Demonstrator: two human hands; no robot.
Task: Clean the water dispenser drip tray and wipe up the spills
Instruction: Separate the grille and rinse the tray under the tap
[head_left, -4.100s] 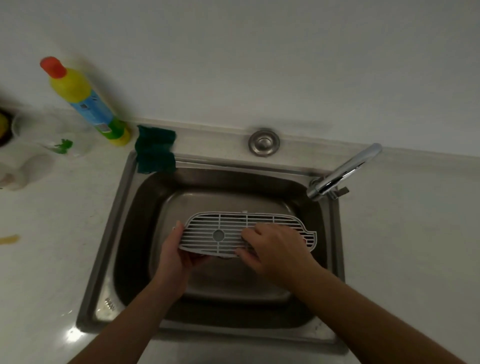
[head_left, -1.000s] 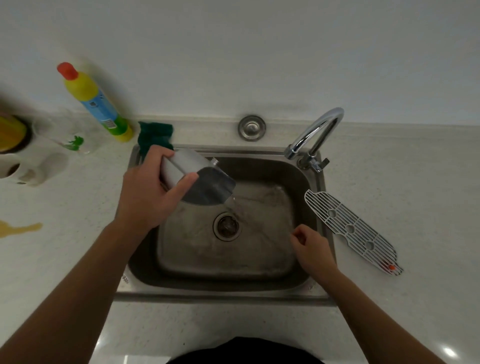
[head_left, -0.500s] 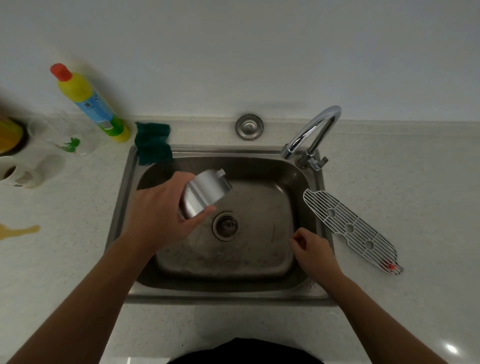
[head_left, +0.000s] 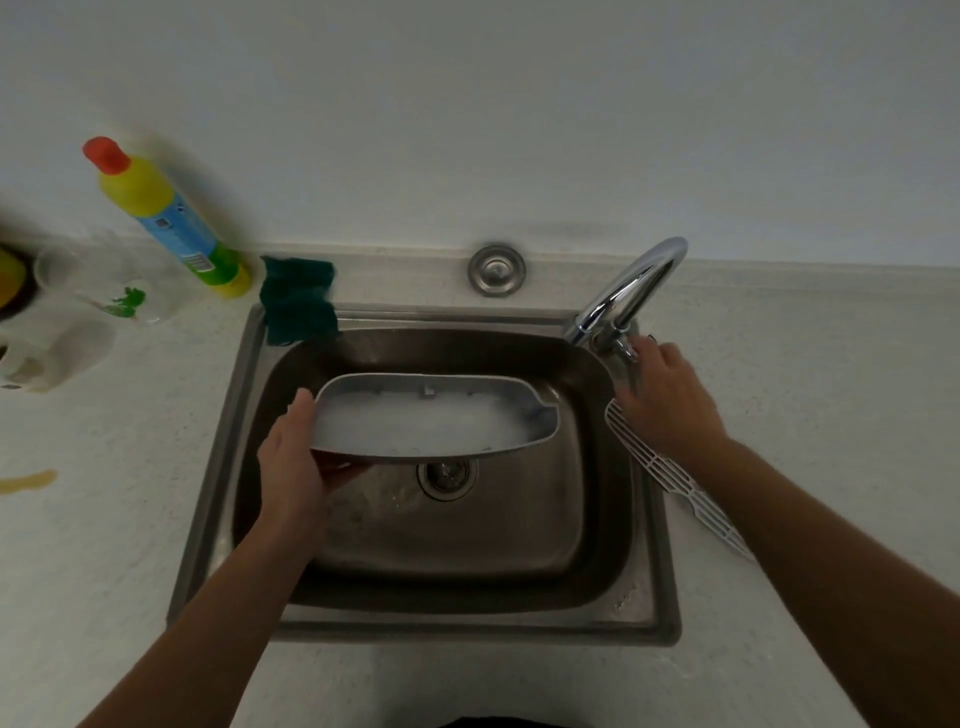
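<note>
Grey drip tray (head_left: 436, 418): left end in left hand (head_left: 293, 467) grip.

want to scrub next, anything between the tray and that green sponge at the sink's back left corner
Nothing visible. The drip tray, held at its left end by the left hand, hangs over the sink; only open basin separates it from the green sponge.

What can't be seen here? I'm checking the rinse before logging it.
Head view only:
- Grate: middle hidden under the right hand and forearm.
- Faucet handle: covered by that hand; on or off unclear.
- Drip tray underside: hidden; left hand covers its left end.
- Mugs: cut by the left edge.
</note>
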